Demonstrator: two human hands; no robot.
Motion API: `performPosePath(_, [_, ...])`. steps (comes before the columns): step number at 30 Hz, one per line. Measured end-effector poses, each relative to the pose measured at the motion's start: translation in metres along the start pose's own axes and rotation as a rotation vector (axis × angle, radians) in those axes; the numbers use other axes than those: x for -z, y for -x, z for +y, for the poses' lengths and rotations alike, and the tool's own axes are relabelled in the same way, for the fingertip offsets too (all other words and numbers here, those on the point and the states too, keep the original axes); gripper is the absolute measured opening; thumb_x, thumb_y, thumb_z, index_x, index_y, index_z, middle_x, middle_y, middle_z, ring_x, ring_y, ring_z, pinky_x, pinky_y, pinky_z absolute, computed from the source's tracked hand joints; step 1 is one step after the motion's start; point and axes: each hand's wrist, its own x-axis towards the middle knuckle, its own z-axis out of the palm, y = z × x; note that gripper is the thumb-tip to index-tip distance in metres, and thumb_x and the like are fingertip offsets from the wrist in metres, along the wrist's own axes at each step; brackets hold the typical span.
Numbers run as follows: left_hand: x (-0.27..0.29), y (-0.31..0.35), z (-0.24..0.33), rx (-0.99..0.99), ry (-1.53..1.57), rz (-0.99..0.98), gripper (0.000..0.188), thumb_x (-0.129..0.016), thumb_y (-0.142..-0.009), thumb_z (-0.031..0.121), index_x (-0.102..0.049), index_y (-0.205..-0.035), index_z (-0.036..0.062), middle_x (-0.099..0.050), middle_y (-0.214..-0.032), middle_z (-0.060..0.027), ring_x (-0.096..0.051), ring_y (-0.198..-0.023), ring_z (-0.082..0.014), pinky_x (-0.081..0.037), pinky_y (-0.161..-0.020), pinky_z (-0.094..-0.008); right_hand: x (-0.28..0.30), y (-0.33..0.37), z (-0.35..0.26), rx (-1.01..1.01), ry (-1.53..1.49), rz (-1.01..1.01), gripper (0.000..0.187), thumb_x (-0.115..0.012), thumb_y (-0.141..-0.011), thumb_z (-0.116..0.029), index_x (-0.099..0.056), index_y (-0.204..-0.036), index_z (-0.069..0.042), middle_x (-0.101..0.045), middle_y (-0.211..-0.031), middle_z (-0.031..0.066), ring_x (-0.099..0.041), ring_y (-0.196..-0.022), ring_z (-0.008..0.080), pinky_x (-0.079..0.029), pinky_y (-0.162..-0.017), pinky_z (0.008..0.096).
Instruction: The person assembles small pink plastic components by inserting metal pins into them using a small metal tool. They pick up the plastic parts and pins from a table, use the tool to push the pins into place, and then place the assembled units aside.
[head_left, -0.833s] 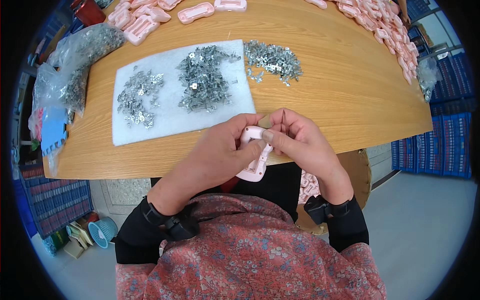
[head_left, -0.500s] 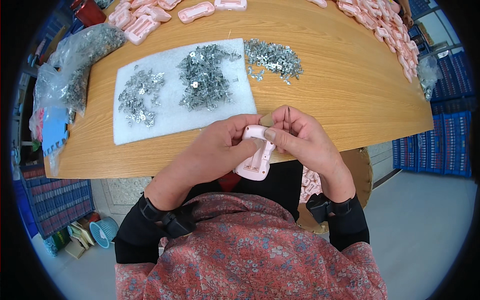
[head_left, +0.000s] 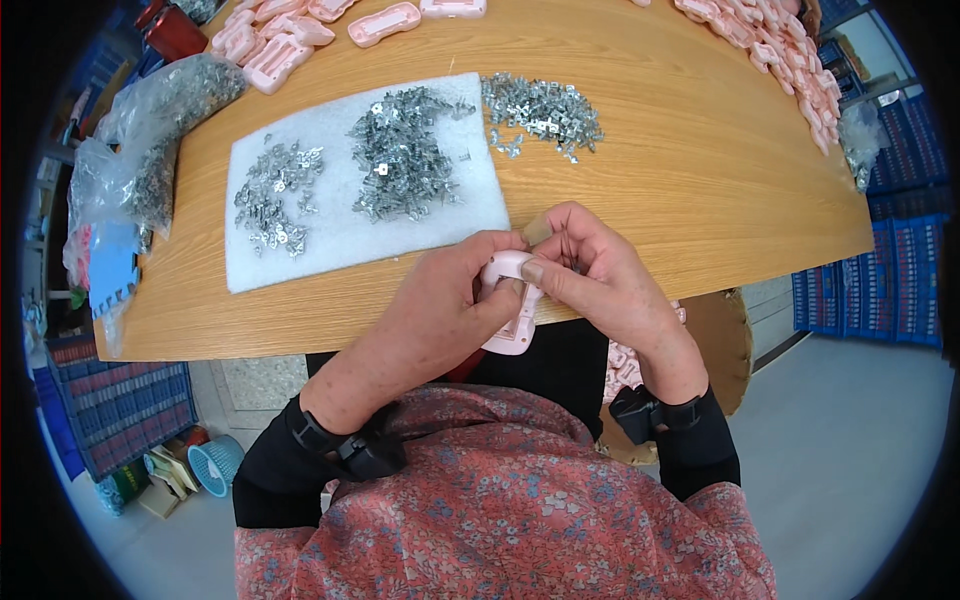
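Note:
A pink plastic casing (head_left: 513, 335) with an open compartment is held between my hands at the table's front edge. My left hand (head_left: 435, 295) grips it from the left, its thumb pressed into the compartment. On the far right end of the casing rests the thumb of my right hand (head_left: 600, 270). A tan wrap (head_left: 538, 232) covers one of its fingertips. A thin dark metal rod (head_left: 568, 248) is tucked among the right fingers. Beyond my hands, small metal clips (head_left: 400, 165) lie heaped on a white foam sheet (head_left: 335, 258).
More metal clips (head_left: 545, 112) lie on the wooden table (head_left: 680, 180) right of the foam. A clear bag of metal parts (head_left: 150, 140) stands at the left. Pink casings are piled at the far left (head_left: 275, 62) and far right (head_left: 780, 60). Below sits a cardboard box (head_left: 725, 360).
My left thumb has pushed further over the compartment and the casing has tilted, showing less of its face. The rod in my right fingers has tipped and shows less.

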Motion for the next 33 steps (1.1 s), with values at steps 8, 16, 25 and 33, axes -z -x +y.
performPosePath(8, [0.004, -0.002, 0.015, -0.18, -0.346, -0.025, 0.031, -0.053, -0.093, 0.004, -0.054, -0.124, 0.0005, -0.064, -0.095, -0.0051, -0.062, -0.079, -0.0127, -0.052, -0.072, -0.0289, 0.003, -0.001, -0.006, 0.029, 0.07, -0.022, 0.028, -0.065, -0.093, -0.012, -0.047, -0.112, -0.002, -0.06, -0.083, 0.0007, -0.054, -0.076, 0.0048, -0.042, -0.066, 0.0217])
performPosePath(16, [0.019, 0.0, -0.001, 0.127, 1.029, -0.078, 0.028, -0.043, -0.099, 0.026, -0.051, -0.115, 0.004, -0.06, -0.089, -0.0129, -0.062, -0.067, -0.0238, -0.053, -0.06, -0.0382, -0.004, 0.001, -0.017, 0.146, -0.134, 0.144, 0.025, -0.062, -0.096, -0.011, -0.054, -0.117, 0.0, -0.057, -0.082, -0.0028, -0.049, -0.073, 0.0009, -0.041, -0.064, 0.019])
performPosePath(25, [0.024, 0.006, -0.012, 0.142, 1.374, -0.173, 0.042, -0.041, -0.101, 0.041, -0.051, -0.131, 0.0131, -0.057, -0.085, -0.0096, -0.044, -0.053, -0.0141, -0.037, -0.049, -0.0276, -0.033, -0.005, -0.004, 0.364, 0.165, 0.17, 0.029, -0.062, -0.084, 0.003, -0.062, -0.112, -0.001, -0.054, -0.079, 0.005, -0.053, -0.068, 0.0114, -0.045, -0.064, 0.0252])
performPosePath(33, [0.022, 0.005, -0.023, 0.079, 1.353, -0.255, 0.046, -0.037, -0.101, 0.044, -0.047, -0.134, 0.0133, -0.057, -0.088, -0.0066, -0.042, -0.058, -0.0136, -0.032, -0.053, -0.028, -0.041, -0.006, 0.002, 0.407, 0.193, 0.195, 0.023, -0.061, -0.086, 0.001, -0.062, -0.109, 0.001, -0.059, -0.084, 0.0085, -0.057, -0.068, 0.0156, -0.047, -0.064, 0.0272])
